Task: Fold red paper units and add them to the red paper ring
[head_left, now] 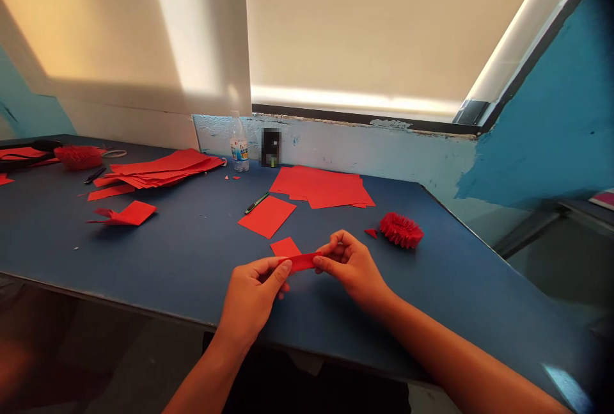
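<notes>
A narrow folded strip of red paper (302, 262) is held just above the blue table (167, 254) near its front edge. My left hand (252, 295) pinches the strip's left end with thumb and forefinger. My right hand (349, 265) pinches its right end, fingers curled. A small red paper square (284, 247) lies just behind the strip. Farther back lies a larger red sheet (267, 215). To the right of my right hand sit a tiny red triangle (370, 233) and a ring of assembled red folded pieces (401, 230).
Stacks of red sheets lie at the back centre (321, 187) and back left (160, 167). A pen (257, 203), a water bottle (238, 143), a dark small object (271, 148), a folded red sheet (129, 214) and another red assembled piece (77, 157) also rest there. The table edge drops off at right.
</notes>
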Tool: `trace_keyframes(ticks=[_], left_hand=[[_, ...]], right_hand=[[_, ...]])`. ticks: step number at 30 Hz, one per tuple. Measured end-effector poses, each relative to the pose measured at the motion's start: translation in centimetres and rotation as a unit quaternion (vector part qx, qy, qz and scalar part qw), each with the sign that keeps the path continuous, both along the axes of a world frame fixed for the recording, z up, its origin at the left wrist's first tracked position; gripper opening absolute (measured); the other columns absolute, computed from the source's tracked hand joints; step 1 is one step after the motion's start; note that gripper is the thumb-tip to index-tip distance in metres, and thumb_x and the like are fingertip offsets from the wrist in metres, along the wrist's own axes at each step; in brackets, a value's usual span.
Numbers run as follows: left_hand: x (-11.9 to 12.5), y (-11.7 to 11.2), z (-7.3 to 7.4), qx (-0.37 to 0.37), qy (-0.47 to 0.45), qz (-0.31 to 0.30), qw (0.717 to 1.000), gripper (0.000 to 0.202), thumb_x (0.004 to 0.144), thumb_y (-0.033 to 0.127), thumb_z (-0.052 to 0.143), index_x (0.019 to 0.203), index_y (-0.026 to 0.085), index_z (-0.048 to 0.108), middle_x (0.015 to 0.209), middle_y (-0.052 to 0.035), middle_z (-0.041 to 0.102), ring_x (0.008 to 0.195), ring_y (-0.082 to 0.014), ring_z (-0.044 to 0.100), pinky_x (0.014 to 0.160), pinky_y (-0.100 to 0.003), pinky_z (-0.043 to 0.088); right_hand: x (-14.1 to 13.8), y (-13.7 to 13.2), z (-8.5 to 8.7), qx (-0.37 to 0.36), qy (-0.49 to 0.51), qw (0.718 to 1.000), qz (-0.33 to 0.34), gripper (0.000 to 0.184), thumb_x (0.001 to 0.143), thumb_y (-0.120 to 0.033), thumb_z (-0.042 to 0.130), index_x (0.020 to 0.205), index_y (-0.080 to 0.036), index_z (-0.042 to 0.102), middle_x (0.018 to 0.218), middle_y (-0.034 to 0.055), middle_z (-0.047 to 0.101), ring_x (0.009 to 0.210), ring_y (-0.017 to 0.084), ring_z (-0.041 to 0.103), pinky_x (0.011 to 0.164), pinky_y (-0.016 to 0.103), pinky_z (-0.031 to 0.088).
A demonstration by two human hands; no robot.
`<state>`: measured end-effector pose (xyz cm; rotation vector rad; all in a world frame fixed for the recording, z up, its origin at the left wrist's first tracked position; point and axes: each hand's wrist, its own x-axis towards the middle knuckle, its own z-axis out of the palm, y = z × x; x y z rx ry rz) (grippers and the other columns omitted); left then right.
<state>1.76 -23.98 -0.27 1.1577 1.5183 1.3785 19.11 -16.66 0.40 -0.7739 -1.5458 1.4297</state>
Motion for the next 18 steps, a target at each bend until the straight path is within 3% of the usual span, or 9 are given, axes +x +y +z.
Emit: trace_keyframes(ticks=[18], left_hand=[[-0.01,-0.05,0.02,-0.011,0.004,0.012,1.000,0.037,0.078,0.047,0.061,0.094,0.016,0.072,0.058,-0.0003,0.062,0.054,-0.0126,0.053,0.055,-0.022,0.044]], right_hand=[[-0.03,-0.02,0.01,-0.028,0.022,0.999,0.016,0.043,0.073,-0.034,0.076,0.081,-0.022,0.036,0.073,-0.0009,0.066,0.067,0.016,0.065,0.066,0.029,0.050]])
